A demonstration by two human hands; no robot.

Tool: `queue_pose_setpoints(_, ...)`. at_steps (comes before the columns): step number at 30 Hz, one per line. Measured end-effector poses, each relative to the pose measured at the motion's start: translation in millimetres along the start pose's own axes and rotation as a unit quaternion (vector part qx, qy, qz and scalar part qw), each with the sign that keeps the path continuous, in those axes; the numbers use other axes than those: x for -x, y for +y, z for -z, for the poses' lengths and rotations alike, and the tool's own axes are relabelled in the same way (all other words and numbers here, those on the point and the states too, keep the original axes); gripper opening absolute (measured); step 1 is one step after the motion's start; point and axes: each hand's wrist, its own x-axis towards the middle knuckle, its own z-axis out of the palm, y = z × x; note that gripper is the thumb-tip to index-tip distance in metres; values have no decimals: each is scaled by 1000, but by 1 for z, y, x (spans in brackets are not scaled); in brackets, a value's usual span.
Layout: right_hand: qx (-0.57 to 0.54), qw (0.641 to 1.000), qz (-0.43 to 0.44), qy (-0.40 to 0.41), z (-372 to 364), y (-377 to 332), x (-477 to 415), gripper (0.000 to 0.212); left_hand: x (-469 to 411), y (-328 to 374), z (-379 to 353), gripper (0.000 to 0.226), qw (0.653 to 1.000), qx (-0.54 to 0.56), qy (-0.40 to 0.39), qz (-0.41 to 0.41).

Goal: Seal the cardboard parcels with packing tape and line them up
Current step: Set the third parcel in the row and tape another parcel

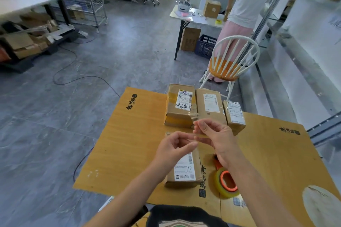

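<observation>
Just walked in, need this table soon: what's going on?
A person is sealing parcels. The left hand and right hand pinch a strip of tape above the near parcel, not yet stuck down. Three parcels stand side by side at the far edge of the table. The tape roll lies to the right.

3 labelled parcels [210, 105] in row at far edge; 4th parcel [184, 171] nearer, tape roll [227, 182] just rt.

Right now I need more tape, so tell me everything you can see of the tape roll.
The tape roll is a ring of clear, yellowish tape on an orange core. It sits tilted on the wooden table, its hole facing toward the camera, right of the nearest parcel. The right forearm crosses in front of its upper edge; it is not gripped.
</observation>
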Motion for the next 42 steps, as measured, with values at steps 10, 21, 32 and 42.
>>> queue_pose_setpoints(10, 95, 995, -2, -14, -18, 25, -39, 14, -17, -21, 26, 24, 994, 38, 76, 65)
queue_pose_setpoints(21, 134, 984, -116, -20, -39, 97, -100, 18, -34, -71, 48, 49, 960, 98, 211, 154)
queue_pose_setpoints(32, 238, 957, -167, -2, -54, 139, -121, 16, -47, -102, 47, 40, 939, 52, 254, 225)
queue_pose_setpoints(42, 216, 965, -147, 18, -45, 147, -126, 20, -57, -114, 48, 44, 936, 23, 249, 249)
